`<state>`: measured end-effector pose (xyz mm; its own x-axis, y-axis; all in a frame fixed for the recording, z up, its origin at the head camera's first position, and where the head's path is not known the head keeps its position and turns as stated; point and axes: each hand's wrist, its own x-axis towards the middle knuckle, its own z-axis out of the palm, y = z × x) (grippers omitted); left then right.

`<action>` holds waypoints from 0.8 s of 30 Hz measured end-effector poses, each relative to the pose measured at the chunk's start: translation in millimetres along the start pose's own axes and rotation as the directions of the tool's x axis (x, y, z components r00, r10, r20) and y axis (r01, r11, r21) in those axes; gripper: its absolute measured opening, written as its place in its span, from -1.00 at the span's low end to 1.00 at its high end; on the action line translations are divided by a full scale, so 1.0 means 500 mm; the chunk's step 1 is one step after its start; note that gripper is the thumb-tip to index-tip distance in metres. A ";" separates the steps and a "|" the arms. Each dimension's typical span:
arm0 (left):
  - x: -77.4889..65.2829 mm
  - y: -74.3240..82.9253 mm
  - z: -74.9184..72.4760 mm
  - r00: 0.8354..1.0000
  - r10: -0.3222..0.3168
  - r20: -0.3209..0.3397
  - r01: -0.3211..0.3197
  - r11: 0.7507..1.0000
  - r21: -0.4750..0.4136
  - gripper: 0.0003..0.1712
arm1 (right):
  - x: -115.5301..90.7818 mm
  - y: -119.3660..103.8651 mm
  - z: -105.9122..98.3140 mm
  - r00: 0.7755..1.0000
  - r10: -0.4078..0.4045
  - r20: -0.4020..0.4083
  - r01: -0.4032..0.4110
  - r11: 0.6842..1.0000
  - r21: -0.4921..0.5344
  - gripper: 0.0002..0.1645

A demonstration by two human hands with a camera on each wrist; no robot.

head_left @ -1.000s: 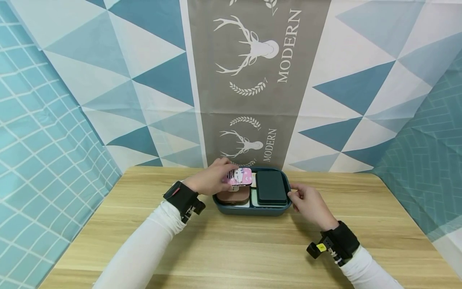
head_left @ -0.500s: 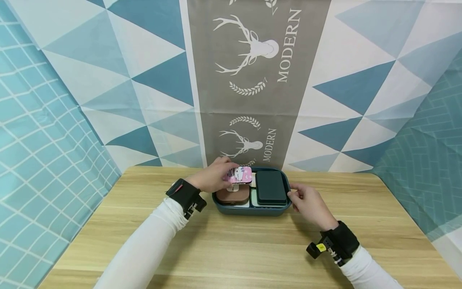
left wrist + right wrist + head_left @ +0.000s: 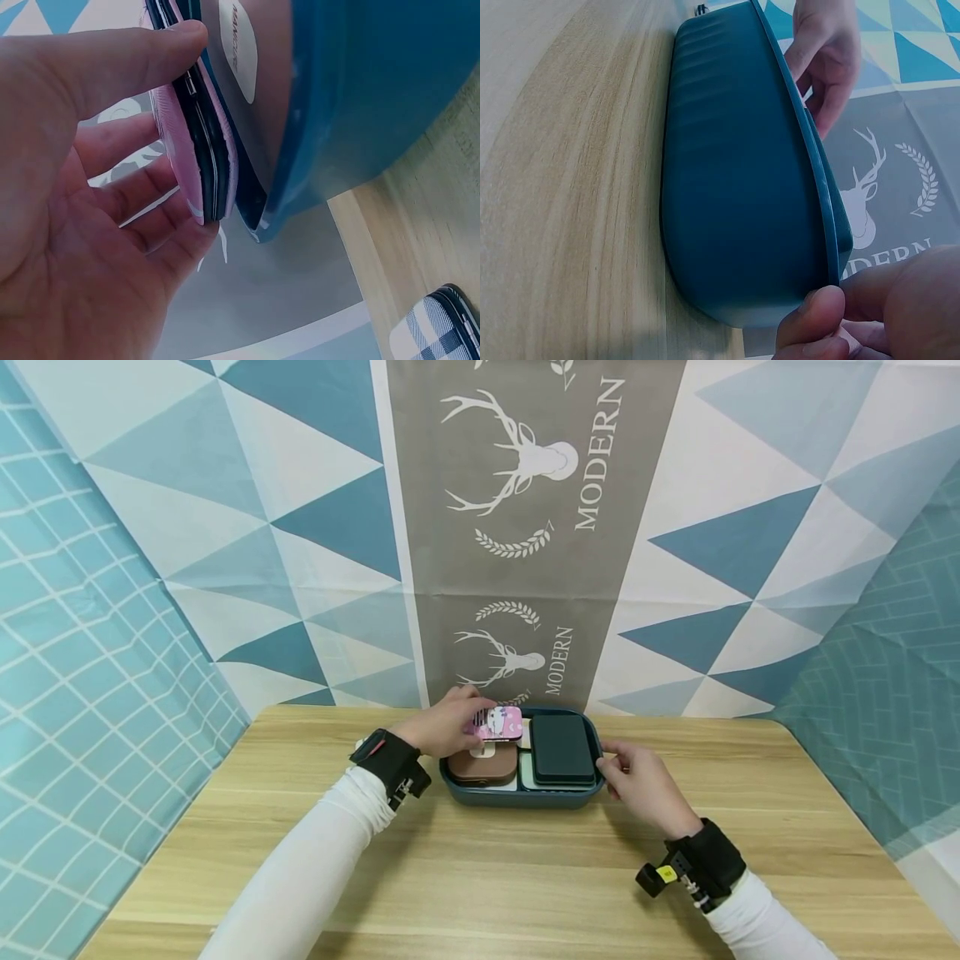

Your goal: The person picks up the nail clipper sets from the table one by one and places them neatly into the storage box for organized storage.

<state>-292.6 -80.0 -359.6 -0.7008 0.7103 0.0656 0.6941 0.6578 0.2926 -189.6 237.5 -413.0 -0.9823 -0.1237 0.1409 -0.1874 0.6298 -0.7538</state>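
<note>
My left hand (image 3: pixel 446 724) grips a small pink cartoon-print case (image 3: pixel 500 724) with a dark metal-framed edge, thumb on one side and fingers on the other. The case is over the back left of a dark blue basket (image 3: pixel 487 797). Under it in the basket lies a brown case (image 3: pixel 483 766); its white label (image 3: pixel 240 52) shows in the left wrist view. A dark green box (image 3: pixel 562 747) sits in the basket's right half. At the basket's right end, my right hand (image 3: pixel 637 781) pinches the rim between thumb and fingers.
A plaid case (image 3: pixel 435 330) lies on the wooden table (image 3: pixel 480 877) left of the basket, mostly hidden by the left wrist in the head view. Pale items (image 3: pixel 527 768) show under the green box. A patterned cloth backdrop (image 3: pixel 517 568) rises behind the table's far edge.
My left hand and the pink case have shifted only slightly; the left forearm has moved a little to the right. The right hand keeps its place on the rim.
</note>
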 end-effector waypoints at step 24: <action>0.019 -0.017 0.008 1.000 -0.008 0.026 0.007 1.000 0.017 -0.31 | 0.003 -0.002 0.000 1.000 0.002 -0.002 -0.002 1.000 0.009 -0.53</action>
<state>-304.3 -77.9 -365.0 -0.7017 0.7114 0.0386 0.6915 0.6672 0.2768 -190.8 236.8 -412.0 -0.9827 -0.1209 0.1404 -0.1852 0.6234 -0.7597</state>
